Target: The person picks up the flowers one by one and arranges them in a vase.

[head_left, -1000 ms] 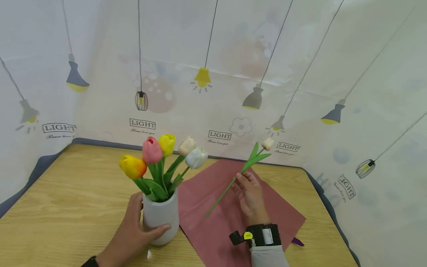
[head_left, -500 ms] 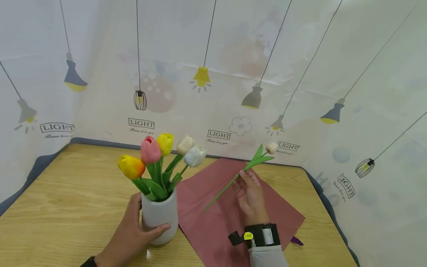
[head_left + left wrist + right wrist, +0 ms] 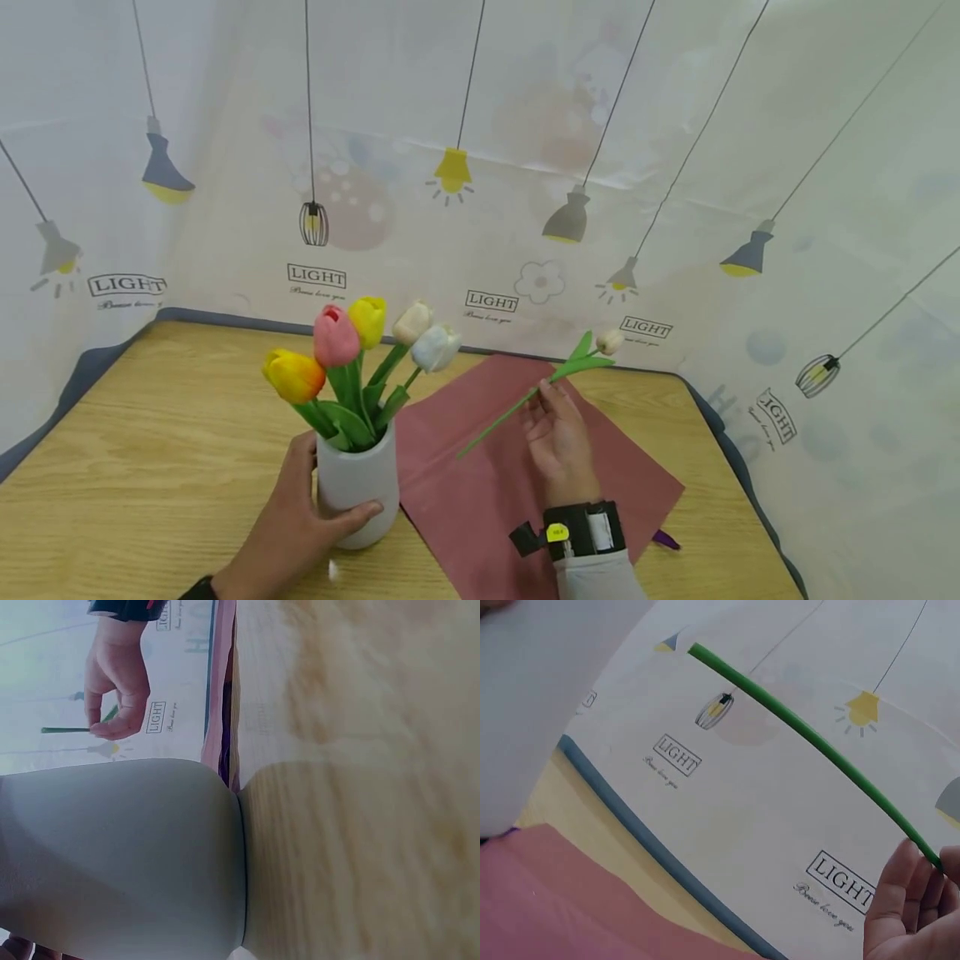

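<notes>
In the head view my left hand grips a white vase, its thumb across the front and fingers round the far side. Pink, yellow, orange-yellow, cream and pale blue tulips stand in the vase, their lower stems hidden inside. To the right, my right hand pinches a cream tulip by its stem below the leaves. This tulip slants, bloom up to the right and bare stem end down to the left, apart from the vase. Its green stem crosses the right wrist view. The vase's side fills much of the left wrist view.
A dusky-red wrapping sheet lies on the wooden table right of the vase, under the right hand. Something purple pokes out at the sheet's right edge. Behind the table hangs a backdrop printed with lamps.
The cream tulip in my right hand has tipped closer to level: its bloom has sunk slightly to the right and its stem end has risen. My left hand keeps its grip on the vase.
</notes>
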Tool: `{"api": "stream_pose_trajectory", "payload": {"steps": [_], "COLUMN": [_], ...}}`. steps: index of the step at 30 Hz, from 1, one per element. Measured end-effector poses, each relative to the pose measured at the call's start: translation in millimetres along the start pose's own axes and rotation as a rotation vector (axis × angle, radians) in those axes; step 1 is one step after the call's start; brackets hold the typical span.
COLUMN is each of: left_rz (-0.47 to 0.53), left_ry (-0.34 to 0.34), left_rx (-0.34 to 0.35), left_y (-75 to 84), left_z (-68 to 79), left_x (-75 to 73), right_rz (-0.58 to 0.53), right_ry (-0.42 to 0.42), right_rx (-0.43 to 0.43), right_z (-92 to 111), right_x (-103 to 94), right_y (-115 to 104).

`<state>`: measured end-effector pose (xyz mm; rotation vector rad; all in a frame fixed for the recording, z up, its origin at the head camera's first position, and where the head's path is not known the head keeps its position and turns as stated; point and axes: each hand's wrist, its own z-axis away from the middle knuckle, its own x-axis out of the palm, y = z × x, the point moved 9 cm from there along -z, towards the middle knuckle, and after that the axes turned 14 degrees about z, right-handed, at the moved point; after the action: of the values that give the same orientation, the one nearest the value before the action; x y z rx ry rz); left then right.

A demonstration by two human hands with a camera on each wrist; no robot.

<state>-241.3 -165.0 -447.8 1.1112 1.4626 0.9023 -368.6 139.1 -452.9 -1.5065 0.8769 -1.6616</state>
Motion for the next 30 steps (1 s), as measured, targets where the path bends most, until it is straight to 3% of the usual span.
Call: {"api": "stream_pose_trajectory", "payload": {"steps": [7, 12, 24, 30], "left_rz": [0.02, 0.027, 0.02, 0.015], "left_ry": [-0.005, 0.001, -0.001, 0.012], "left_rx": [0.007, 0.01, 0.011, 0.031], "left_y": [-1.4, -2.1, -0.5, 0.6], "left_z": [0.7, 1.0, -1.4, -2.2], "left_x": [2.6, 2.6, 0.7, -1.4], "right_rz": [-0.052, -0.1, -0.147, -0.148], "right_ry": [0.018, -0.031, -0.148, -0.123], "right_rx": [0.024, 0.02, -0.065, -0.125], "right_z": [13, 23, 45, 48], "right_x": [11.7, 33.9, 87.3, 96.6], "right_y": [0, -4, -22, -30]}}
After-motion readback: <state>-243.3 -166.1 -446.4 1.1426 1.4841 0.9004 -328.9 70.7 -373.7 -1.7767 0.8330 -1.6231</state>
